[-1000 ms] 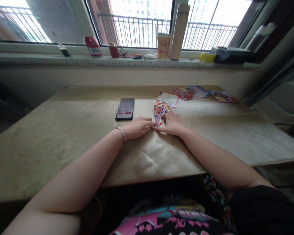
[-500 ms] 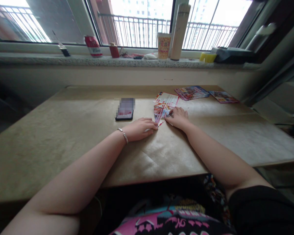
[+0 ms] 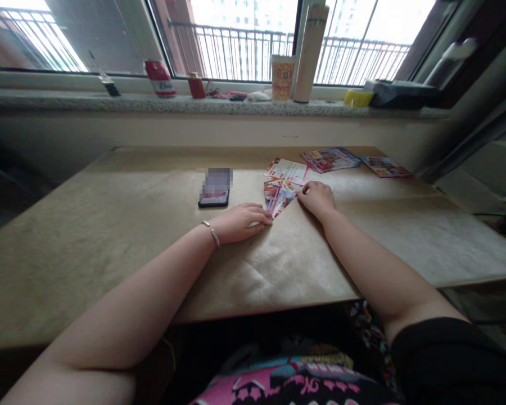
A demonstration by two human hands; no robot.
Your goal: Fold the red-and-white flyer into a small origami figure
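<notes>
A folded, colourful printed paper [image 3: 278, 198] lies on the brown-paper-covered table [image 3: 109, 225], narrowing to a point toward me. My left hand [image 3: 240, 220], with a silver bracelet on the wrist, rests flat with its fingertips pinning the paper's near tip. My right hand [image 3: 318, 198] has its fingers curled and pressed on the paper's right edge. A dark phone [image 3: 215, 189] lies just left of the paper.
More printed sheets lie beyond: a white-and-red one [image 3: 290, 170], a blue one [image 3: 331, 159], a small one [image 3: 384, 166]. The windowsill holds a red can [image 3: 160, 79], a paper cup [image 3: 281, 77], a tall beige bottle [image 3: 308, 53] and a yellow object [image 3: 356, 98].
My right hand has slid away from me and to the right along the paper's edge, uncovering more of it. My left hand has stayed on the near tip.
</notes>
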